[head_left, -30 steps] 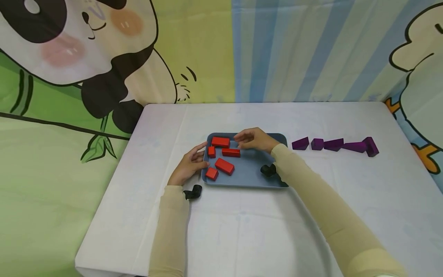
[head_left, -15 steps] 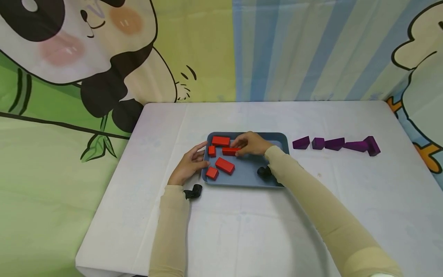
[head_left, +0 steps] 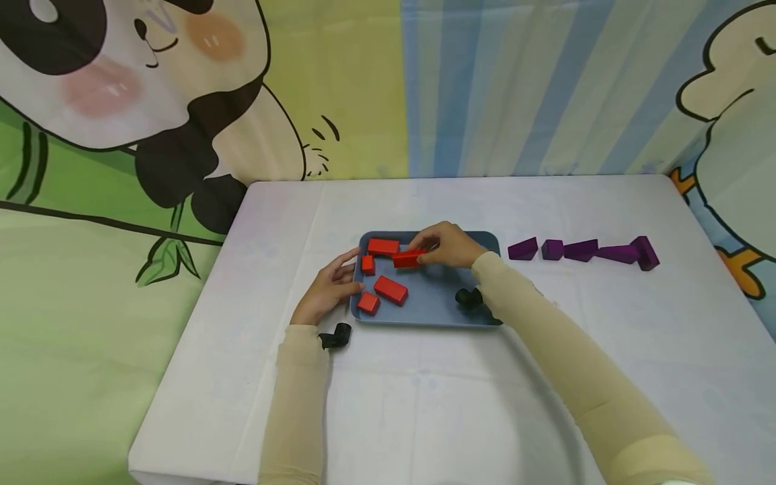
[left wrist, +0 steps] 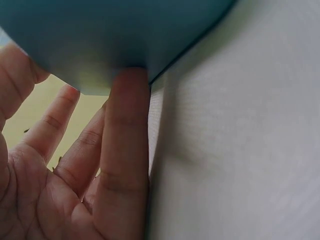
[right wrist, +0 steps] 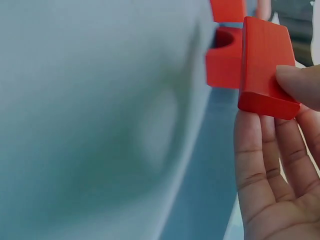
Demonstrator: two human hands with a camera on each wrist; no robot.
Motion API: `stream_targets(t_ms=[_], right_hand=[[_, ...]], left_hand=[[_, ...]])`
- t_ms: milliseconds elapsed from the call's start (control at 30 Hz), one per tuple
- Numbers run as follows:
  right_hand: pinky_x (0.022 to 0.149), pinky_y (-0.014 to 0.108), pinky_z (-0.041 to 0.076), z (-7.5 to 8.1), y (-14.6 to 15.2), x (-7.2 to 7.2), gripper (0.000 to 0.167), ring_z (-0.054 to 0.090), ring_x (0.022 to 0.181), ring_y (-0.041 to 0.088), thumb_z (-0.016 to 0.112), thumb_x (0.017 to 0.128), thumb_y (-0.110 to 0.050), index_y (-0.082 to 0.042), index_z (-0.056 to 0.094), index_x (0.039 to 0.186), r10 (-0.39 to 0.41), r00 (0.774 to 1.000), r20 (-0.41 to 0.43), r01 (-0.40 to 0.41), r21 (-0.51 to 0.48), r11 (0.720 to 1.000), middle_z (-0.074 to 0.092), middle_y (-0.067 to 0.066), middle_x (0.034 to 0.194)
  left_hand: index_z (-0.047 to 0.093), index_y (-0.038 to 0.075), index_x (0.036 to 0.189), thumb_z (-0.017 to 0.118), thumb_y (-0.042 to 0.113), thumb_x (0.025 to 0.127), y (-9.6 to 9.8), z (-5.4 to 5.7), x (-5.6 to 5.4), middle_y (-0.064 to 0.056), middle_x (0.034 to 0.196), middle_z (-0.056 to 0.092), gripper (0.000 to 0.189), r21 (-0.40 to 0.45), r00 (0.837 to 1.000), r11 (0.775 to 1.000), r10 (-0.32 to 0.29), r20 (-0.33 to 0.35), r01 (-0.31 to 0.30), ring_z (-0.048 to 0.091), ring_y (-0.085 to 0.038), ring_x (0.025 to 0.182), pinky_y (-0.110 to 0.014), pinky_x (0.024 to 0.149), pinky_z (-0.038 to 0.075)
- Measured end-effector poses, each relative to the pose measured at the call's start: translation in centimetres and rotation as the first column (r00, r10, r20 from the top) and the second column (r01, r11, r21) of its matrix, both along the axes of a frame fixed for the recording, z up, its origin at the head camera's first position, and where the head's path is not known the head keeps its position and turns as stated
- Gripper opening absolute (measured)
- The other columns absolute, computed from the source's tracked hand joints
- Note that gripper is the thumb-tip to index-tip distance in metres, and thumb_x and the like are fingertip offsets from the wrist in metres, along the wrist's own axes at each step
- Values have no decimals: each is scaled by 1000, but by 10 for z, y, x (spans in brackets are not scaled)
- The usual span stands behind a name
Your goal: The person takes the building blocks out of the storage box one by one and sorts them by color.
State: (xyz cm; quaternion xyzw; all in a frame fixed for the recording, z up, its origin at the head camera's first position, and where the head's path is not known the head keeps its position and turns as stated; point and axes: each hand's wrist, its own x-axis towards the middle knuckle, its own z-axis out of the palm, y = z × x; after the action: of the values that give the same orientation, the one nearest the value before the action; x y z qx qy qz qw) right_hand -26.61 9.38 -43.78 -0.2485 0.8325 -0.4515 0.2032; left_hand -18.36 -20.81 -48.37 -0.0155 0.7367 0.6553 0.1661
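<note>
My right hand (head_left: 451,246) pinches a red rectangular block (head_left: 406,259) just above the blue-grey tray (head_left: 436,303). In the right wrist view, the thumb lies on the face of this block (right wrist: 265,65) and the fingertips are at its lower end. My left hand (head_left: 326,293) rests against the tray's left side, its fingers spread and fairly straight. The left wrist view shows fingertips (left wrist: 129,82) touching the tray's outer wall (left wrist: 110,40). Inside the tray lie a long red block (head_left: 383,247), a small one (head_left: 368,265), a tilted one (head_left: 391,290) and another small one (head_left: 368,303).
Right of the tray, several purple blocks (head_left: 580,250) form a rough row on the white tabletop (head_left: 424,404). The right wrist view shows a red block with a rounded notch (right wrist: 222,67) behind the held one. A printed cloth (head_left: 339,87) hangs behind the table.
My right hand came down onto the red block, took hold of it and raised it slightly off the tray. The left hand stays at the tray's side.
</note>
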Motion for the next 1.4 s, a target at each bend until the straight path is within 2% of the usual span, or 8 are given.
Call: stream_targets(t_ms=[167,400,500,700,867,1100,1400], right_hand=[[101,46,59,9,20,5,25,73,108,34,79,96,3,3,79,121,-50,999,7,50,-78,996,76,20,121],[91,28,59,18,57,17,26,70,110,31,78,97,-1,2,78,123,-164,986,41,168,-153,974,73,20,126],[89,24,59,20,74,25,28,72,106,28,78,99,-4,2,77,126,-213,976,53,219,-197,956,72,20,128],[87,25,59,19,108,40,32,73,98,17,80,98,-6,7,74,127,-304,950,70,311,-281,908,74,7,117],[85,25,61,17,134,50,31,76,94,14,79,98,-3,8,74,126,-345,937,65,347,-308,886,77,-6,111],[87,20,59,10,168,59,28,75,97,8,81,98,-8,1,77,125,-406,914,25,397,-268,878,77,-12,109],[84,16,57,5,200,66,36,71,95,3,81,99,-11,6,73,130,-450,893,-35,439,-158,884,73,-20,110]], left_hand=[[44,21,168,73,-8,95,2,-1,0,-23,160,51,84,21,1000,1000,-4,2,4,57,-38,143,-28,96,57],[43,19,168,73,-7,95,2,-2,0,-24,162,49,83,13,1000,1000,-16,-9,17,55,-39,144,-28,99,56],[42,19,169,72,-6,96,2,-1,1,-25,162,49,82,1,1000,1000,-15,-4,15,55,-39,144,-27,99,56],[41,20,169,72,-4,98,1,1,3,-25,163,48,82,-23,1000,1000,-11,7,11,55,-40,144,-26,97,56],[41,20,169,72,-3,98,-1,4,5,-25,163,47,81,-35,1000,999,-6,6,7,55,-40,144,-26,95,56],[40,21,170,71,-3,99,-1,3,6,-25,163,47,81,-46,1000,999,-11,-1,11,53,-40,145,-24,94,56],[40,20,170,72,-2,99,2,3,4,-27,164,45,80,-39,1000,999,-16,-1,16,52,-42,146,-24,94,55]])
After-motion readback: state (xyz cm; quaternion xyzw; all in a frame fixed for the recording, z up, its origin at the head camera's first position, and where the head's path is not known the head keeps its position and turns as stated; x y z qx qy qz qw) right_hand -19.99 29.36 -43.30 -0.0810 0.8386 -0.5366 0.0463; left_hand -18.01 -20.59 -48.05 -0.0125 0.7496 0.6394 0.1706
